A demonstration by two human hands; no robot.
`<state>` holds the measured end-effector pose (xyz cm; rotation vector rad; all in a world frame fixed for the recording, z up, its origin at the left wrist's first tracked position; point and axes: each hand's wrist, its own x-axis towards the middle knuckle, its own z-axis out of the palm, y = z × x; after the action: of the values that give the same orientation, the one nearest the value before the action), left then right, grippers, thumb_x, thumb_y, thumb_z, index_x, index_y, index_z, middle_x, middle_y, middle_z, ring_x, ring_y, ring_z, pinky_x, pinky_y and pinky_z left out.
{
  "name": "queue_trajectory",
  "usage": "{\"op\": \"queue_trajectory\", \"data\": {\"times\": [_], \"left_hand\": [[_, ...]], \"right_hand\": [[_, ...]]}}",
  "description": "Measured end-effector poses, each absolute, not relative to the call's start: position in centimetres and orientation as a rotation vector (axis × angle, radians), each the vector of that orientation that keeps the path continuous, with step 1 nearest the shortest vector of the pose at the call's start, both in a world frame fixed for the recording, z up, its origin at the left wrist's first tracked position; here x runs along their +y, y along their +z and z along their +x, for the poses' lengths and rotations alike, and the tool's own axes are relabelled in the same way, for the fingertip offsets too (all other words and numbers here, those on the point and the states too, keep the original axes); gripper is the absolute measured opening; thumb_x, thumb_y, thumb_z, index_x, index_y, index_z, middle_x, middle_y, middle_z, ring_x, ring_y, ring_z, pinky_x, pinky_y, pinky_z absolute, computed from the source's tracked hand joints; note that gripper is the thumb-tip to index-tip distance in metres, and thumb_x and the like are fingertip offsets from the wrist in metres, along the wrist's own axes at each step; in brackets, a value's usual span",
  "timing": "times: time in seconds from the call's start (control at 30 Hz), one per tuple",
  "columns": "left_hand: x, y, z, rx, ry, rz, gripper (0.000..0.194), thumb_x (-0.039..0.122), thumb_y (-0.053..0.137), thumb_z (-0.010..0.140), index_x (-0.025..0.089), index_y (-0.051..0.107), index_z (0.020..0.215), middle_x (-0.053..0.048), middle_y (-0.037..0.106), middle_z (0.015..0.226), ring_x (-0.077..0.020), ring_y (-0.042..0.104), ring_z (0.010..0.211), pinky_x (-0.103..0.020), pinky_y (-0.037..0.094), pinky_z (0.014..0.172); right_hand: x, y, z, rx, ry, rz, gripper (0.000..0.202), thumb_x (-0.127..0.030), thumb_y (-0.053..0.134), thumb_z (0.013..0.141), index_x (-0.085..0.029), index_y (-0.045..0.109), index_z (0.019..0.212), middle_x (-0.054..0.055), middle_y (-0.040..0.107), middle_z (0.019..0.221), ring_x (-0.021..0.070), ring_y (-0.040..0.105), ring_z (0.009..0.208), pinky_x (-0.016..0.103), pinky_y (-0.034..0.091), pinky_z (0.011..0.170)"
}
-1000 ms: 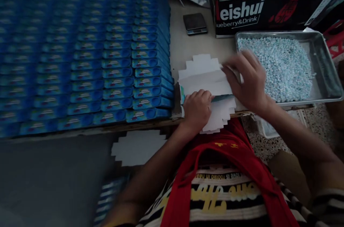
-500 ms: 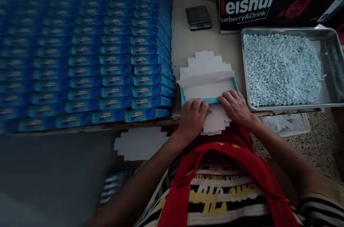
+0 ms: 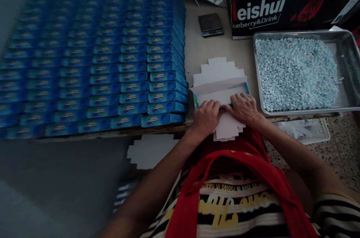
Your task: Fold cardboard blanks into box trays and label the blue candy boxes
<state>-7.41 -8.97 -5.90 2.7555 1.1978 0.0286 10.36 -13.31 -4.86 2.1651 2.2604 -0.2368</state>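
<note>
A partly folded carton [image 3: 219, 72], white inside with blue-green side walls, lies at the table's front edge, its lower flap hanging over the edge. My left hand [image 3: 206, 117] grips the carton's near wall at the left, fingers bent over it. My right hand [image 3: 245, 109] holds the same wall farther right, its fingers curled over the top and the thumb close to the left hand's fingers. Both hands cover most of that near wall.
Rows of blue packs [image 3: 120, 76] fill the table's left side. A metal tray [image 3: 298, 112] of pale blue pieces stands at right, below a black box [image 3: 261, 14]. A small scale [image 3: 210, 24] sits behind the carton. White cardboard [image 3: 152, 151] and a white basket [image 3: 325, 131] are lower down.
My hands have closed further over the carton's near wall, hiding more of its blue strip, and are nearer each other. The view has shifted, with the packs appearing farther right.
</note>
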Motion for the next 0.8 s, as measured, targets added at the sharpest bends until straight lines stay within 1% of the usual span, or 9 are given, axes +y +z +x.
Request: {"op": "queue_trajectory", "data": {"times": [0.1, 0.17, 0.27, 0.33, 0.43, 0.5, 0.6, 0.7, 0.8], "left_hand": [[-8.2, -5.0, -8.1, 1.054, 0.05, 2.785, 0.024, 0.02, 0.048, 0.105, 0.019, 0.071, 0.112, -0.012, 0.073, 0.104, -0.0298, 0.064, 0.102, -0.04, 0.048, 0.081], [-7.0, -4.3, -8.8, 0.86, 0.033, 2.836, 0.026, 0.011, 0.048, 0.101, 0.021, 0.072, 0.107, -0.01, 0.073, 0.102, -0.0287, 0.064, 0.099, -0.041, 0.049, 0.083], [-4.2, -3.2, -9.3, 0.543, 0.007, 2.906, 0.028, 0.003, 0.051, 0.094, 0.022, 0.072, 0.092, -0.006, 0.071, 0.092, -0.0251, 0.064, 0.093, -0.046, 0.049, 0.098], [-1.8, -2.5, -8.7, 0.359, -0.009, 2.921, 0.032, 0.0, 0.049, 0.091, 0.022, 0.071, 0.083, -0.004, 0.07, 0.087, -0.023, 0.064, 0.093, -0.048, 0.047, 0.106], [1.2, -0.9, -6.8, 0.187, 0.023, 2.905, 0.03, 0.003, 0.051, 0.092, 0.02, 0.073, 0.081, -0.006, 0.073, 0.104, -0.0244, 0.064, 0.113, -0.045, 0.05, 0.108], [1.8, 0.5, -6.0, 0.256, 0.162, 2.907, 0.027, 0.006, 0.052, 0.094, 0.019, 0.075, 0.091, -0.008, 0.071, 0.128, -0.0261, 0.058, 0.132, -0.046, 0.048, 0.114], [-0.8, 2.4, -6.3, 0.615, 0.495, 2.887, 0.029, 0.016, 0.05, 0.104, 0.018, 0.073, 0.121, -0.011, 0.064, 0.146, -0.0273, 0.054, 0.142, -0.048, 0.045, 0.12], [-5.9, 2.1, -7.6, 0.928, 0.549, 2.813, 0.031, 0.035, 0.055, 0.107, 0.018, 0.069, 0.129, -0.014, 0.072, 0.13, -0.0288, 0.066, 0.122, -0.044, 0.053, 0.104], [-9.1, -0.3, -7.9, 1.2, 0.405, 2.688, 0.028, 0.035, 0.046, 0.11, 0.019, 0.069, 0.115, -0.011, 0.077, 0.107, -0.0272, 0.07, 0.103, -0.038, 0.052, 0.088]], "right_hand": [[-14.0, -2.7, 10.8, 2.244, -0.402, 2.22, 0.046, -0.05, 0.043, 0.111, -0.012, 0.069, 0.111, 0.017, 0.074, 0.109, 0.0296, 0.064, 0.105, 0.038, 0.043, 0.086], [-14.7, 0.1, 12.3, 2.427, -0.672, 2.125, 0.037, -0.042, 0.053, 0.108, -0.012, 0.064, 0.129, 0.015, 0.075, 0.116, 0.0261, 0.068, 0.103, 0.035, 0.048, 0.083], [-14.9, 4.4, 15.7, 2.798, -0.813, 1.838, 0.046, -0.019, 0.058, 0.103, -0.024, 0.054, 0.148, 0.008, 0.072, 0.132, 0.022, 0.069, 0.11, 0.034, 0.052, 0.09], [-13.9, 5.6, 17.7, 2.937, -0.543, 1.671, 0.051, -0.007, 0.059, 0.097, -0.031, 0.062, 0.142, 0.005, 0.069, 0.14, 0.0255, 0.062, 0.128, 0.042, 0.049, 0.105], [-12.0, 4.4, 18.9, 2.96, -0.216, 1.403, 0.032, -0.005, 0.067, 0.093, -0.028, 0.076, 0.113, 0.003, 0.073, 0.132, 0.0302, 0.052, 0.14, 0.055, 0.037, 0.12], [-11.6, 2.5, 18.6, 2.937, -0.131, 1.357, 0.017, -0.011, 0.066, 0.097, -0.024, 0.077, 0.1, 0.004, 0.076, 0.111, 0.0276, 0.059, 0.126, 0.053, 0.037, 0.119], [-12.6, 0.0, 16.9, 2.91, -0.028, 1.549, 0.025, -0.014, 0.055, 0.104, -0.021, 0.076, 0.115, 0.007, 0.073, 0.101, 0.0232, 0.061, 0.101, 0.041, 0.047, 0.1], [-13.9, -1.4, 14.8, 2.895, -0.05, 1.721, 0.038, -0.01, 0.046, 0.106, -0.02, 0.069, 0.134, 0.01, 0.072, 0.107, 0.0234, 0.059, 0.098, 0.036, 0.046, 0.086], [-14.5, -1.9, 13.3, 2.883, -0.193, 1.844, 0.041, -0.011, 0.04, 0.108, -0.02, 0.065, 0.139, 0.009, 0.072, 0.107, 0.023, 0.059, 0.098, 0.036, 0.047, 0.087]]}}
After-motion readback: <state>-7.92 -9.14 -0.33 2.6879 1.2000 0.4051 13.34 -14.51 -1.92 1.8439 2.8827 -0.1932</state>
